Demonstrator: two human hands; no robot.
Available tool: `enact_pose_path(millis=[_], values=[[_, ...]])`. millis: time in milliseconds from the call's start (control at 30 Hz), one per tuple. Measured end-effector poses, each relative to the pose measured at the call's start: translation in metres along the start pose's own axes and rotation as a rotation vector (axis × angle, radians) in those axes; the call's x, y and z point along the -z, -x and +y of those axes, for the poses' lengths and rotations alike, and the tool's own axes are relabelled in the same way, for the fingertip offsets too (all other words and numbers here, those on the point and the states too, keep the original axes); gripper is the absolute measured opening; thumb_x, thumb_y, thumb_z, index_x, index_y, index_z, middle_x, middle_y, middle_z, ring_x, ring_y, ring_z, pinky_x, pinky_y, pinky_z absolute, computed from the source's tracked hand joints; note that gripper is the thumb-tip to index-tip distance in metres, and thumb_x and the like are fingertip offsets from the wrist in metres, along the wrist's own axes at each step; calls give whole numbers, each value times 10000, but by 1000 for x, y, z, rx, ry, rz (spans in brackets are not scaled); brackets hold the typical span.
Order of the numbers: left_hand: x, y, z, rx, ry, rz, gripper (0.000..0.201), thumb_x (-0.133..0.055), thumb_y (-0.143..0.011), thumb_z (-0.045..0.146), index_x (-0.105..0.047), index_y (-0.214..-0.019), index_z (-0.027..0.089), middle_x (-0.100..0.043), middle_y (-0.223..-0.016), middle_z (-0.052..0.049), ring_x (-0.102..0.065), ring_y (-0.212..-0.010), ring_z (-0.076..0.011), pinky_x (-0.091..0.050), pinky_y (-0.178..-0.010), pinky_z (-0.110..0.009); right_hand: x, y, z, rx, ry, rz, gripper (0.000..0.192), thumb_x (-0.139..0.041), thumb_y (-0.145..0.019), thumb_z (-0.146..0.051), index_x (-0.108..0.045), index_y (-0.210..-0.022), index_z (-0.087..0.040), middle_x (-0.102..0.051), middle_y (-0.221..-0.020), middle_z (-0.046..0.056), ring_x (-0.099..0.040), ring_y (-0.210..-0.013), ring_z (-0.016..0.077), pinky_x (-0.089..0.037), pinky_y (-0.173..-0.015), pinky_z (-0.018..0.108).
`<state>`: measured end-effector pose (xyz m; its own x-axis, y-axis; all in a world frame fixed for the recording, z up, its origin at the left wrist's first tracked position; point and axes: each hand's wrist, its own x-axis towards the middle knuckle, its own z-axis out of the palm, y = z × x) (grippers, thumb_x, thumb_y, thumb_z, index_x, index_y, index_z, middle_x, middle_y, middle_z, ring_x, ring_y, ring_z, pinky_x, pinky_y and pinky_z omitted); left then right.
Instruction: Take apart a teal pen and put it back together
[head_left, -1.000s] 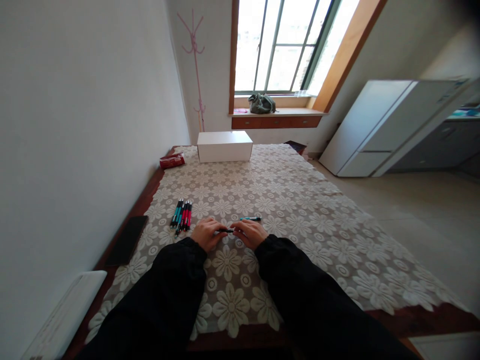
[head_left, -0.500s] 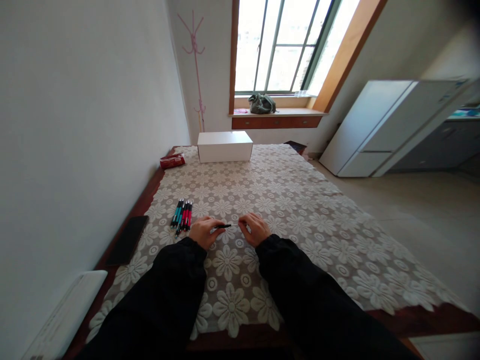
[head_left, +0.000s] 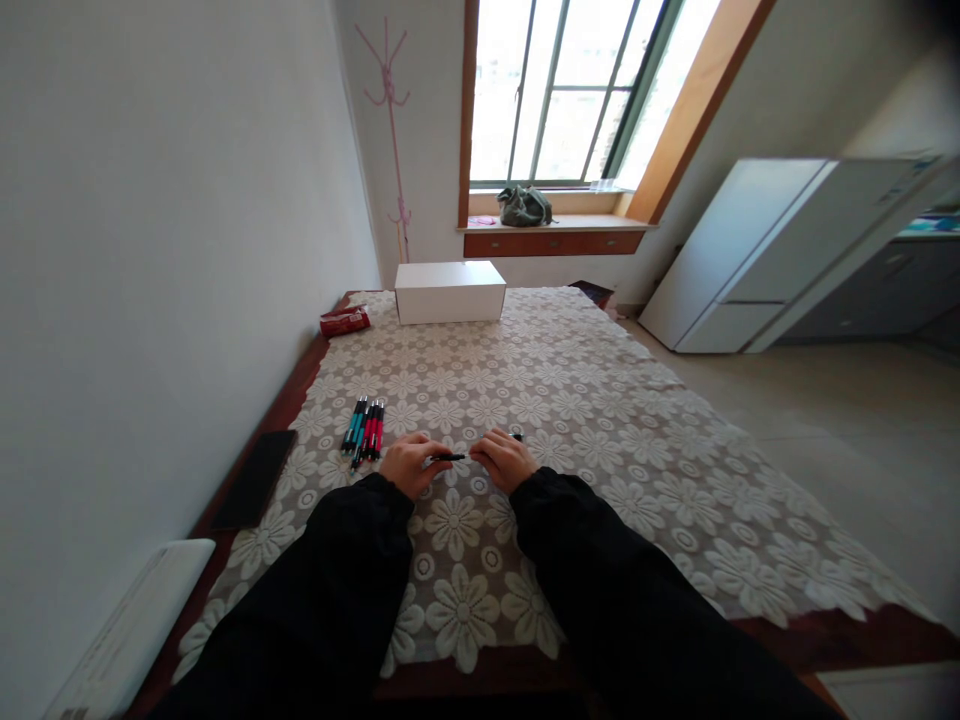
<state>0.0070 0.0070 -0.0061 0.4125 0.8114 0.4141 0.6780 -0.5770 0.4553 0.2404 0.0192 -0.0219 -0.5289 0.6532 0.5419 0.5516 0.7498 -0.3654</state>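
Observation:
My left hand [head_left: 409, 465], closed in a pinch, holds a short black pen part [head_left: 448, 457] that points right across the tablecloth. Facing it, my right hand [head_left: 504, 459] has its thumb and fingertips pressed together close to the part's free end. What sits in that right pinch is too small to make out. A small black piece [head_left: 517, 436] shows just behind the right hand; whether the hand touches it I cannot tell. Left of my left hand lie several pens [head_left: 365, 430] with teal, red and black barrels, side by side.
A patterned lace cloth [head_left: 592, 400] covers the table. At the far end stand a white box [head_left: 450, 295] and a red packet [head_left: 345, 320]. A black phone-like slab [head_left: 255, 480] lies at the left edge, near a white object [head_left: 139, 625] against the wall.
My right hand has moved slightly left, closer to the pen part. The thin pale piece between the hands no longer shows, and a black piece now shows behind the right hand.

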Motion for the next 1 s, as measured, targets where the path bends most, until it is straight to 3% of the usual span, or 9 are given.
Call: enact_pose_path(millis=[200,267,400,800,1000], values=[[-2,0,-3,-11,6,-13,170,-714,-822,349,-751,-960,257,-699,-849,-27,-659,-799,-157,-513,-781,-278,-3,1,0,15,-45,-4,165,-493,-974,-226,-618,-866,-218,-620,-792,47,-580,-799,186,-494,-729,301],[-2,0,-4,-14,6,-27,178,-717,-818,349,-750,-968,259,-696,-852,-26,-658,-799,-154,-515,-776,-272,-4,2,-1,-27,-65,6,98,-526,-954,-214,-623,-954,-215,-609,-791,37,-584,-777,176,-497,-722,288],[-3,0,-4,-18,-9,-44,186,-728,-806,347,-751,-970,263,-693,-868,-26,-657,-808,-157,-514,-789,-275,-3,2,-3,-73,-107,7,187,-549,-925,-203,-599,-1105,-214,-582,-774,18,-579,-730,161,-502,-703,271],[-1,-1,-2,-37,-48,-82,178,-719,-816,356,-752,-969,271,-694,-870,-20,-654,-812,-161,-506,-826,-292,-4,2,-6,-52,-121,-33,186,-533,-926,-174,-595,-1098,-208,-587,-815,33,-591,-782,170,-509,-737,280],[-2,-1,-1,-12,-41,-66,216,-694,-836,326,-726,-1036,253,-698,-897,-34,-657,-838,-175,-506,-809,-290,-3,1,-3,-48,-104,24,177,-505,-948,-201,-606,-1094,-205,-603,-826,47,-592,-809,180,-508,-752,291]])
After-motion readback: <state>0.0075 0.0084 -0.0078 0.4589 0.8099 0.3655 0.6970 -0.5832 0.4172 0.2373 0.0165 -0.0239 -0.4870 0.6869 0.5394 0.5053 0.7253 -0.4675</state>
